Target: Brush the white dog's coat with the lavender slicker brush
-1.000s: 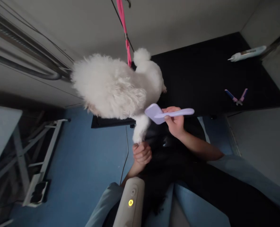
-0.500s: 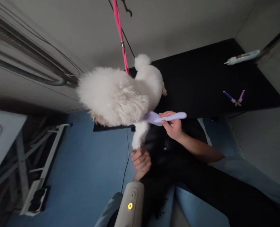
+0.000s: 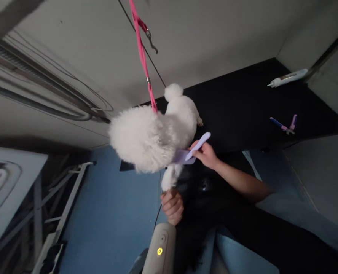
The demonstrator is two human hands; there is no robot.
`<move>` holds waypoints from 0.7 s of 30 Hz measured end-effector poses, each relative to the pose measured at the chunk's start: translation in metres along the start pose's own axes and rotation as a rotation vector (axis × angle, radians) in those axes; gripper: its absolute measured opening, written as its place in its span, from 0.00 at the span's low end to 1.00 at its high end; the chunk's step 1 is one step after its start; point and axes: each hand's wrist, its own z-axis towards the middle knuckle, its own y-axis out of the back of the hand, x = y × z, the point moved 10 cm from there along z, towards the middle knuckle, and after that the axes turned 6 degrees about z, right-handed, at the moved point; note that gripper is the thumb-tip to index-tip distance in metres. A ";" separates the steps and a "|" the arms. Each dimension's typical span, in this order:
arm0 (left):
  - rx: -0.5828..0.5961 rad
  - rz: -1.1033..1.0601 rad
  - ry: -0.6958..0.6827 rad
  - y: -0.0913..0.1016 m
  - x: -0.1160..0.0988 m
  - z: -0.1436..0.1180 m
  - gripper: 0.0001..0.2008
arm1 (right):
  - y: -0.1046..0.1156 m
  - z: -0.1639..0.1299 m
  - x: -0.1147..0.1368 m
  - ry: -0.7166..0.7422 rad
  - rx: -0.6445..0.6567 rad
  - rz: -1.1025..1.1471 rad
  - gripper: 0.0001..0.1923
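Observation:
A fluffy white dog stands on the black grooming table, its head turned down to the left. My left hand is closed around the lower end of its outstretched front leg, hiding the paw. In my right hand is a lilac pet brush, gripped by the handle. The brush head lies against the fur at the top of that leg, with its bristles out of sight. A pink grooming loop runs up from the dog's neck.
On the table's right part lie open nail clippers and a white nozzle bottle. A pale device with a yellow light rises from below, near my left wrist. A white-topped stand is at left, and a cable hangs down to the blue floor.
The brush handle has tilted more upward, and its head sits lower against the leg. My view has shifted, so the scene appears lower. My left hand keeps its hold.

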 end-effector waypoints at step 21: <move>0.604 -0.141 0.429 -0.061 0.026 -0.033 0.38 | -0.008 -0.048 -0.007 -0.093 -0.019 0.034 0.22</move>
